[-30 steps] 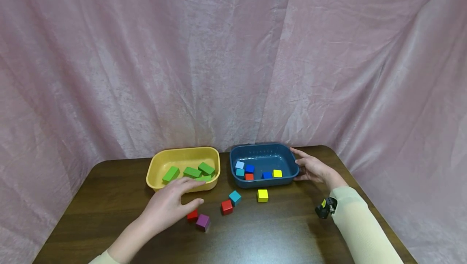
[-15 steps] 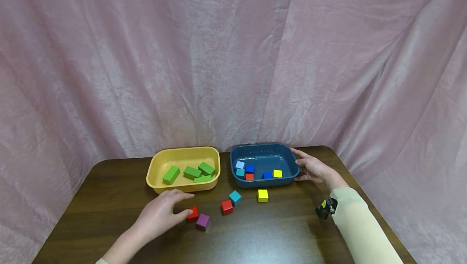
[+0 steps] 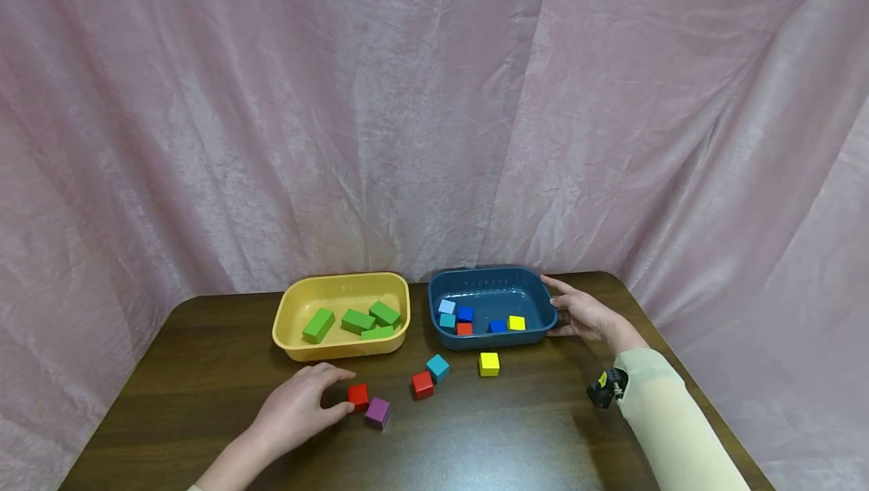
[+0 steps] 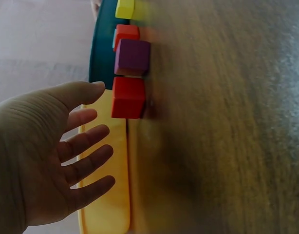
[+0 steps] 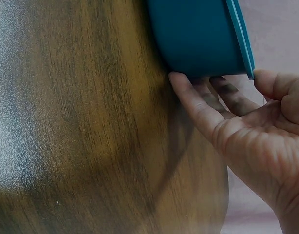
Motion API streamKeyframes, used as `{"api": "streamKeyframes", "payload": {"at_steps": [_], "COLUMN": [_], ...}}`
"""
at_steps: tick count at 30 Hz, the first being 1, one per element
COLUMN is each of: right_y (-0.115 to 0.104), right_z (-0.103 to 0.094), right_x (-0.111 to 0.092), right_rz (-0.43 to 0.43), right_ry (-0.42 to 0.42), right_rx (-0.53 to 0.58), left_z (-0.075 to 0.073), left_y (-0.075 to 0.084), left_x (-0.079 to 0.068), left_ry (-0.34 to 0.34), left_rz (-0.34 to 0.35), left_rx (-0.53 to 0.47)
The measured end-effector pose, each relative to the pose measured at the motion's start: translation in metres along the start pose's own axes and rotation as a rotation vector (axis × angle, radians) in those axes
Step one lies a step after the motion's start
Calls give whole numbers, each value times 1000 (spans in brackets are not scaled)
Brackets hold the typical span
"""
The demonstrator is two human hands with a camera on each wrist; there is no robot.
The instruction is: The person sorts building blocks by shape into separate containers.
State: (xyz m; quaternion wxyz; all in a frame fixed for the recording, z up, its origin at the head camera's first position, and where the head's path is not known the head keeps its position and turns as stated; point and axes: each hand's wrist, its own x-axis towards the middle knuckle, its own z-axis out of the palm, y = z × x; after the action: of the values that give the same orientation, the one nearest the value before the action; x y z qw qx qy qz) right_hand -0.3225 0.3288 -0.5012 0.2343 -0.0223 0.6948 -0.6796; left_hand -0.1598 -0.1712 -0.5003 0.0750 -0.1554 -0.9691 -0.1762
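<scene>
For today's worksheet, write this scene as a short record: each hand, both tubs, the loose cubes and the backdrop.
Left hand: fingers spread, holding nothing, beside a red cube
Right hand: touching the right end of a blue tub
Blue tub contents: six blocks: two blue, one light blue, teal, red, yellow
Yellow tub: four green blocks
Loose on table: that red cube, another red cube, purple cube, teal cube, yellow cube
Backdrop: pink curtain
</scene>
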Motion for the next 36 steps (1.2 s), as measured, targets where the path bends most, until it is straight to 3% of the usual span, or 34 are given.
{"api": "streamKeyframes", "payload": {"at_steps": [9, 16, 36], "right_y": [2, -1, -3], "right_z": [0, 1, 1], "right_x": [-1, -1, -3], "right_rz": [-10, 8, 8], "right_ry": [-8, 26, -1], "right_rx": [3, 14, 10], "left_z": [11, 14, 22], "left_y": [-5, -7, -6], "left_x": [-1, 0, 3], "left_ry": [15, 19, 8], "left_rz": [22, 17, 0], "left_rx": [14, 19, 12]}}
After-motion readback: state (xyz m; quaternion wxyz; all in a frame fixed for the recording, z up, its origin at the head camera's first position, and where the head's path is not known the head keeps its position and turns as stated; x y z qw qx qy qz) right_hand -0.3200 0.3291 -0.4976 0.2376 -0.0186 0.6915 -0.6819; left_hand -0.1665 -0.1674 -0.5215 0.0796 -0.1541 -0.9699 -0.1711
